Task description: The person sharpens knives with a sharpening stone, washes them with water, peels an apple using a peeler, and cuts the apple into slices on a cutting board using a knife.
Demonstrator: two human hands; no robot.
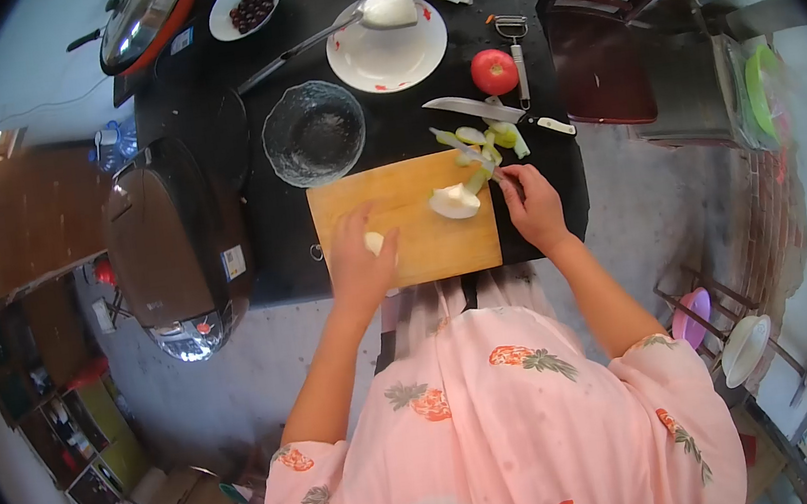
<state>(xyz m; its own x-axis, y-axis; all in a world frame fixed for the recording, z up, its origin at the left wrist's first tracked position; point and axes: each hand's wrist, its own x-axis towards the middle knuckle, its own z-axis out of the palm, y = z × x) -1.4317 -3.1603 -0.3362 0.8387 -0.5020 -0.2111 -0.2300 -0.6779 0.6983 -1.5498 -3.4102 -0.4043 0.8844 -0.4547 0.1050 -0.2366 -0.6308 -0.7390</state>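
My left hand (361, 262) rests over the left part of the wooden cutting board (413, 251), its fingers curled around a pale piece of peeled fruit (375, 243). At the board's right edge, my right hand (535, 206) is closed on what looks like a small knife (474, 154), whose thin blade points up and left. A larger white chunk of fruit (455, 202) lies on the board, left of that hand. Green peels (504, 135) are heaped at the board's upper right corner, partly under the blade.
Beyond the board are a clear glass bowl (314, 134), a white plate (391, 64) with a spatula (389, 10), a white-handled knife (476, 107), a red fruit (494, 72) and a peeler (518, 62). A bowl of dark fruit (245, 6) stands farther back. A brown appliance (166, 246) is at left.
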